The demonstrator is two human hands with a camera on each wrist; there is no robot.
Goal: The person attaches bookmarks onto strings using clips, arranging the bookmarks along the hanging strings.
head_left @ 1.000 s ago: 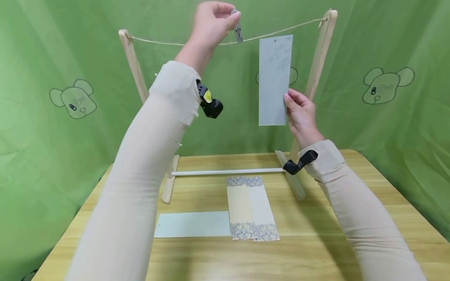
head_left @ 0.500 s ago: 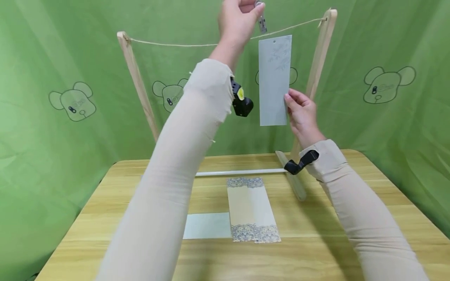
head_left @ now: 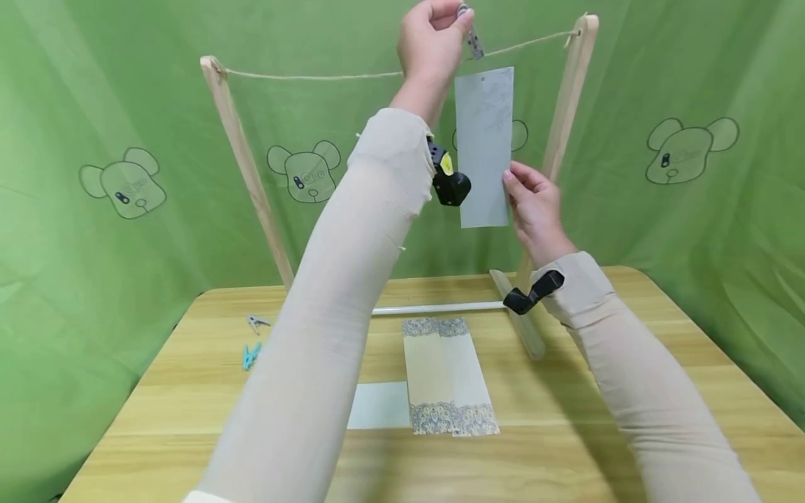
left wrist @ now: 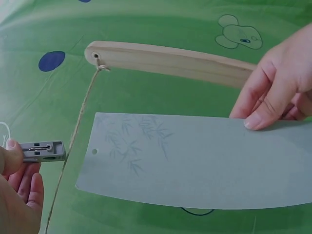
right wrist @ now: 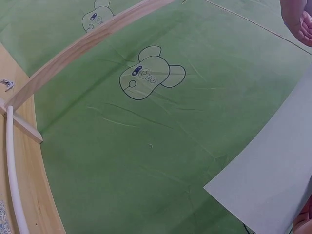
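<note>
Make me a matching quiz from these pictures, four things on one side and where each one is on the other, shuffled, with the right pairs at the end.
1. Leaf-print card
2. Teal clip
3. String
4. Gray clip beside the string

A. Lying on the table
B. Pinched by the left hand
C. Strung between the wooden posts
D. Held by the right hand

Pairs: 1-D, 2-A, 3-C, 4-B
</note>
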